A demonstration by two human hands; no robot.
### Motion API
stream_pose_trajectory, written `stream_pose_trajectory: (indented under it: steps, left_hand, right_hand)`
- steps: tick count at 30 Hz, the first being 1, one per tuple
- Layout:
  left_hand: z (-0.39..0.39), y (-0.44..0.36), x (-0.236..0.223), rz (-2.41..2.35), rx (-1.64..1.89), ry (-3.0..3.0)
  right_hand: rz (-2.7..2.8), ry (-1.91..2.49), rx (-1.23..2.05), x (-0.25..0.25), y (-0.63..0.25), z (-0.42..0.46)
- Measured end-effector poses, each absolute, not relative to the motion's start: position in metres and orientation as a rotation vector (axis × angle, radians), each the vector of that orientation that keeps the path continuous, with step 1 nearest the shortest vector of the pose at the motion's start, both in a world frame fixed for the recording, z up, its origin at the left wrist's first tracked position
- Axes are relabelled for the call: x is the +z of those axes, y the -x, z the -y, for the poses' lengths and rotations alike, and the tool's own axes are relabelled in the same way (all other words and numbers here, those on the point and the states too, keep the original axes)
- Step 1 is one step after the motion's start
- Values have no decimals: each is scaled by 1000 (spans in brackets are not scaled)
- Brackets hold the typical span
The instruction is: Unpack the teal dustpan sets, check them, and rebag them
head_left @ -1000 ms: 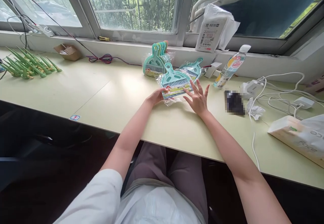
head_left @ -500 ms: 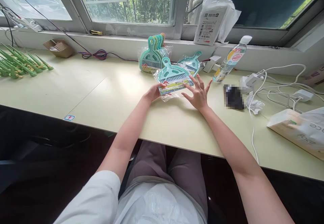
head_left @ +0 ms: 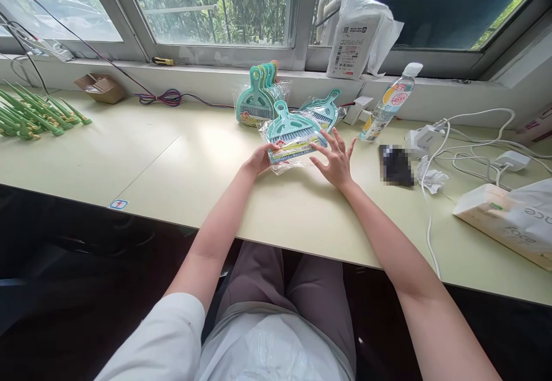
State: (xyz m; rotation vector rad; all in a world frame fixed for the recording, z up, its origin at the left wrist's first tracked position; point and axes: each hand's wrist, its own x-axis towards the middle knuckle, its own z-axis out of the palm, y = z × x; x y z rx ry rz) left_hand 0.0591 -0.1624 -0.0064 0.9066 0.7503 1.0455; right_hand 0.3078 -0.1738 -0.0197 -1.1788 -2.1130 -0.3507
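Observation:
A teal mini dustpan-and-brush set in a clear plastic bag (head_left: 292,135) lies on the pale green table (head_left: 172,157). My left hand (head_left: 260,158) pinches the bag's near left corner. My right hand (head_left: 335,160) has its fingers spread, with the fingertips resting at the bag's right edge. A second bagged set (head_left: 323,112) lies just behind it. Further back, a stack of the same sets (head_left: 257,96) leans upright against the window ledge.
A water bottle (head_left: 388,104) stands right of the sets, next to a dark phone (head_left: 394,165), crumpled paper (head_left: 432,179), white chargers and cables (head_left: 474,145) and a tissue pack (head_left: 504,223). Green stick toys (head_left: 30,115) and a small cardboard box (head_left: 98,87) lie far left.
Both hands stay on the bagged set, which has barely shifted. The camera has moved slightly, nothing else differs.

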Motion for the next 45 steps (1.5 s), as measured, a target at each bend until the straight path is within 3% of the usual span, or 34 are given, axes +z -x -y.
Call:
stream_pose_trajectory:
  steps: [12,22,37,45]
  left_hand:
    - [157,-54,-8,-855,1046,-756]
    - [158,-51,-12,-887,984,-787]
    - [162,-69,-6,-882,838,-912]
    - [161,-68,-4,-875,846,-911]
  right_hand:
    - [2303,855,-525,-11,-323,180]
    - [2128,863,-321,-12,-321,178]
    - [1673,1054,282,-25,-320,156]
    - [1675,1090,265,-26,-312,160]
